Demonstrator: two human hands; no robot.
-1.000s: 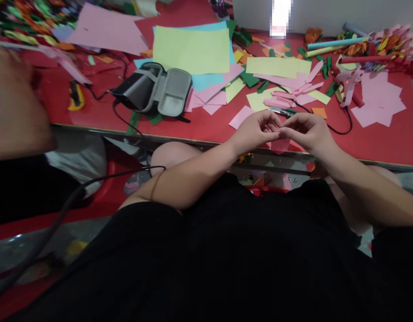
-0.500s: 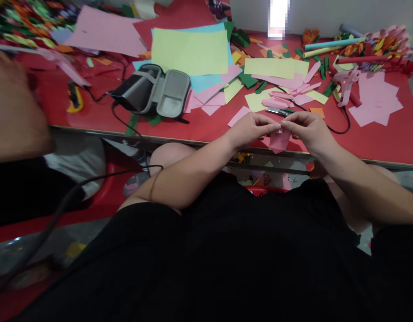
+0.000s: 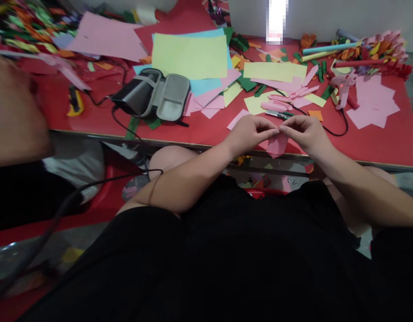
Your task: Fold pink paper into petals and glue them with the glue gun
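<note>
A small piece of pink paper (image 3: pixel 277 146) hangs at the table's front edge, its top pinched between the fingertips of both hands. My left hand (image 3: pixel 251 130) grips it from the left, thumb and fingers pressed together. From the right, my right hand (image 3: pixel 304 131) pinches the same top edge, the two thumbs meeting. The fingers hide the paper's upper part. Just behind the hands lies a utility knife (image 3: pixel 278 115) with a metal blade. Folded pink paper strips (image 3: pixel 276 105) are heaped beyond it.
A pink glue gun (image 3: pixel 343 87) stands at right beside pink paper squares (image 3: pixel 374 103). Paper flowers (image 3: pixel 390 47) lie behind. An open grey case (image 3: pixel 172 96), yellow paper (image 3: pixel 189 56) and a yellow cutter (image 3: pixel 74 102) are to the left. A co-worker's arm (image 3: pixel 18 112) rests far left.
My fingertips have drawn closer together at the paper's top edge, covering more of it. The whole view has shifted slightly.
</note>
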